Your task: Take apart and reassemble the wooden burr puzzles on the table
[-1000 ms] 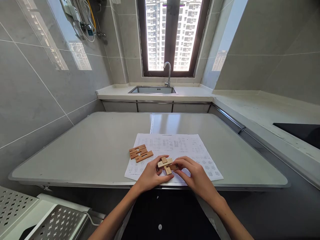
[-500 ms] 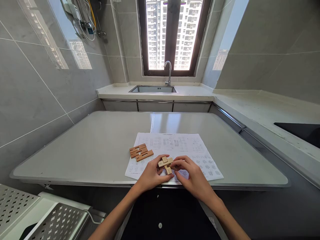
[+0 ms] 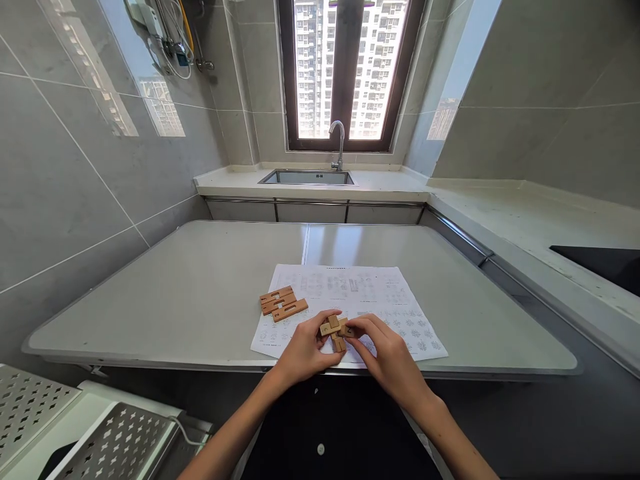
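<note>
Over the front edge of a printed sheet (image 3: 356, 280), my left hand (image 3: 306, 345) grips a small cluster of interlocked wooden blocks (image 3: 332, 327) between thumb and fingers. My right hand (image 3: 384, 347) pinches a wooden piece (image 3: 346, 331) with a dark mark on it, at the right side of the cluster. The piece touches the cluster; how far it fits in is hidden by the fingers. Three flat, notched, reddish-brown wooden pieces (image 3: 283, 304) lie side by side on the sheet's left edge and the table.
The pale table (image 3: 200, 287) has a seam down its middle. Behind it are a counter with a sink (image 3: 306, 177) and a faucet (image 3: 340, 143) under a window. A white rack (image 3: 125, 433) with perforated panels stands at the lower left.
My right thumb and fingers now show a marked wooden piece between them at the cluster's right side. The cluster has turned slightly in my left hand.
</note>
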The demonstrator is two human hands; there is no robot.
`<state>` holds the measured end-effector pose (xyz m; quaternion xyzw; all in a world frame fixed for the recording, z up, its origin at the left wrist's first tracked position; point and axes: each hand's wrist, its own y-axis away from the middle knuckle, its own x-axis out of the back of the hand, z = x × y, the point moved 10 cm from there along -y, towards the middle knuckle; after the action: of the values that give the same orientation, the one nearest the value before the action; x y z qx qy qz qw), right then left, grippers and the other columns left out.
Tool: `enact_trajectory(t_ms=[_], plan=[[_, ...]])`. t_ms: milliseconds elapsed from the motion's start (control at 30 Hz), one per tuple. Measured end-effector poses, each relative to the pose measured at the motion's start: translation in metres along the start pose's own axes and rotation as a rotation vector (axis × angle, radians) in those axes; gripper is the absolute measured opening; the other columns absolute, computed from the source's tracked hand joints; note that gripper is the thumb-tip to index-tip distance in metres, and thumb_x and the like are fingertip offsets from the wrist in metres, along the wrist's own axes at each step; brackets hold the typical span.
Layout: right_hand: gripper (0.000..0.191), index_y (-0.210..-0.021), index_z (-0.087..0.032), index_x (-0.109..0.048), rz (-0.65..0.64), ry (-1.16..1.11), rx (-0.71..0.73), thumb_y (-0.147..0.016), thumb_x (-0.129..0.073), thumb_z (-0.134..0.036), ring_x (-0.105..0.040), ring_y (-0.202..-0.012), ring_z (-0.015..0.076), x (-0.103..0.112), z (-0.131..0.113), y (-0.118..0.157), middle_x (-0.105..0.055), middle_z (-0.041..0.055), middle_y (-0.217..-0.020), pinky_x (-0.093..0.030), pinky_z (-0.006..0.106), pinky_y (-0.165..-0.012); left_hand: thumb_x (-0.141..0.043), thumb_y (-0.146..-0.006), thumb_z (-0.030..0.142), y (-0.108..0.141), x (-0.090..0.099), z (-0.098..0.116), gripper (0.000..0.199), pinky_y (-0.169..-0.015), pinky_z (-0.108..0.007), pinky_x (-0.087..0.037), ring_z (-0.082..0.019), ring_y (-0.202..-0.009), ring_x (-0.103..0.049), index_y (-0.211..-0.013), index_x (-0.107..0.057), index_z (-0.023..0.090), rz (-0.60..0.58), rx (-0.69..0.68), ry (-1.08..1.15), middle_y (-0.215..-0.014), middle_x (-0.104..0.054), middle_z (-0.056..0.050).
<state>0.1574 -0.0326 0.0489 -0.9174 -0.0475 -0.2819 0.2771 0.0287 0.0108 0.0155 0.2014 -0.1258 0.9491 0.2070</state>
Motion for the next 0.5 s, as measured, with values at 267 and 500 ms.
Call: enact_trajectory(t_ms=[267,500], plan=[[0.028,-0.125,-0.028,-0.060,-0.049,-0.055,0.038,-0.103,-0.050,-0.013,-0.067,-0.108,0.0232,0.001,-0.007,-0.002,-0.065,0.0062,-0.119,-0.059,0.038,-0.092,-0.073,-0.075,0.019,0.003,-0.003,0.005,0.061,-0.080,-0.029,-0.057,-0.018,-0.093,-0.066,-0.135,-0.060,0.023,-0.008,-0.057,-0.019,-0.107,-0.069,-0.002],[0.027,-0.119,-0.029,-0.064,-0.123,-0.079,0.047,-0.102,-0.053,-0.012,-0.067,-0.103,0.0222,-0.003,-0.014,-0.002,-0.066,0.0048,-0.114,-0.058,0.037,-0.089,-0.080,-0.070,0.022,0.003,0.001,0.013,0.064,-0.072,-0.027,-0.053,-0.017,-0.087,-0.062,-0.132,-0.065,0.026,0.044,-0.148,-0.175,-0.107,-0.059,-0.003]])
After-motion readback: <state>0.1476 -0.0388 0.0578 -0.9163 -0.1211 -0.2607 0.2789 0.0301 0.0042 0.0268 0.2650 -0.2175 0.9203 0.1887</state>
